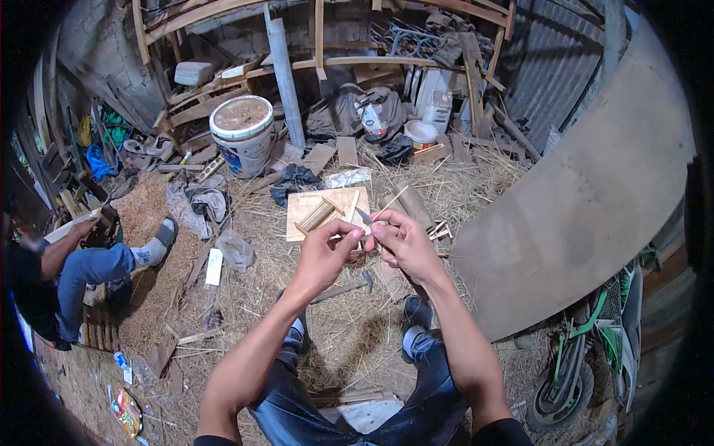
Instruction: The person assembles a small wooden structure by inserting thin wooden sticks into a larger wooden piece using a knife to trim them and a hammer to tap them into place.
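My left hand (335, 245) is pinched on a thin pale stick (394, 199) that slants up to the right. My right hand (398, 241), touching it, is closed around a small knife, whose dark blade (364, 216) points up-left; the fingers hide the grip and contact point. Behind my hands lies a light wooden board (301, 204) bearing a small assembly of wooden slats and sticks (320, 212). Right of the board is a greyish cylindrical piece (415, 207), with more short sticks beside it.
Another person's leg (104, 264) and hand (85, 227) are at left. A white bucket (238, 145) and smaller tub (419, 137) stand behind. A large curved sheet (565, 208) leans at right above a green two-wheeler (565, 379). Straw and scraps cover the ground.
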A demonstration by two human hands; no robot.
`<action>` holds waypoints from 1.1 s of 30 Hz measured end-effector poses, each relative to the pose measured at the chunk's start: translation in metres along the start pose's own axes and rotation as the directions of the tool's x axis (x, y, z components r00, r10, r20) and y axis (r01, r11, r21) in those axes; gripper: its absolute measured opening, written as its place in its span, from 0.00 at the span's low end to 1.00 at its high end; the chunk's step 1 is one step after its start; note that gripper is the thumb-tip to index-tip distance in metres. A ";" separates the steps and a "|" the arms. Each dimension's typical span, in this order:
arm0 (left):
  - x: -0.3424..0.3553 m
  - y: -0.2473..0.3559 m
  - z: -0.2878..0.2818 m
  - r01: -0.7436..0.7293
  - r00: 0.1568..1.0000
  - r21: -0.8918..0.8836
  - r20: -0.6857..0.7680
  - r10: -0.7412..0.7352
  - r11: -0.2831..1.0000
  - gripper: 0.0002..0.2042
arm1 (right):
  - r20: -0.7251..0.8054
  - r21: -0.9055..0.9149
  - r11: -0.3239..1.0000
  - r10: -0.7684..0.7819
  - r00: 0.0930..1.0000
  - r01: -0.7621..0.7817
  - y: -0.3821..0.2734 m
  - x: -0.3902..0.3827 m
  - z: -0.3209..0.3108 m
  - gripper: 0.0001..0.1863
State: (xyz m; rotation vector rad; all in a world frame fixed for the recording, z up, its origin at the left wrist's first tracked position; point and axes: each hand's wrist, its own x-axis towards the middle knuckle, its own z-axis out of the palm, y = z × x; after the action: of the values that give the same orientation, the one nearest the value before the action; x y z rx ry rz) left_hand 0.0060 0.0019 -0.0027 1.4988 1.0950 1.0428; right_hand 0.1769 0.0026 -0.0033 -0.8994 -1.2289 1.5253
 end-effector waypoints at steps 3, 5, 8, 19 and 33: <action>-0.003 -0.007 0.002 -0.039 0.999 -0.020 0.036 0.040 0.999 0.08 | -0.011 0.006 0.999 0.037 0.999 -0.036 0.001 -0.001 -0.002 0.11; -0.003 -0.004 0.000 -0.018 0.998 0.025 0.063 0.016 1.000 0.08 | -0.013 0.019 0.997 0.071 0.997 -0.071 0.000 -0.001 -0.007 0.11; -0.004 -0.005 0.000 -0.020 0.996 0.045 0.091 0.016 0.999 0.08 | -0.018 0.039 0.994 0.104 0.994 -0.104 -0.004 -0.002 -0.014 0.10; 0.001 -0.011 0.003 -0.081 0.997 0.093 0.012 0.080 0.992 0.08 | -0.086 -0.031 0.995 0.092 0.992 -0.094 -0.010 0.002 -0.015 0.08; 0.008 -0.024 -0.017 -0.172 0.970 0.204 -0.138 0.202 0.964 0.10 | -0.205 -0.122 0.990 -0.101 0.974 0.077 0.015 0.007 0.003 0.12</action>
State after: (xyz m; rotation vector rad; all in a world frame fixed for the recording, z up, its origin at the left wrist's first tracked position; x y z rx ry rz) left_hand -0.0120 0.0160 -0.0233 1.7232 1.2089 1.2327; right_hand 0.1688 0.0072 -0.0167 -1.0379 -1.1932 1.2650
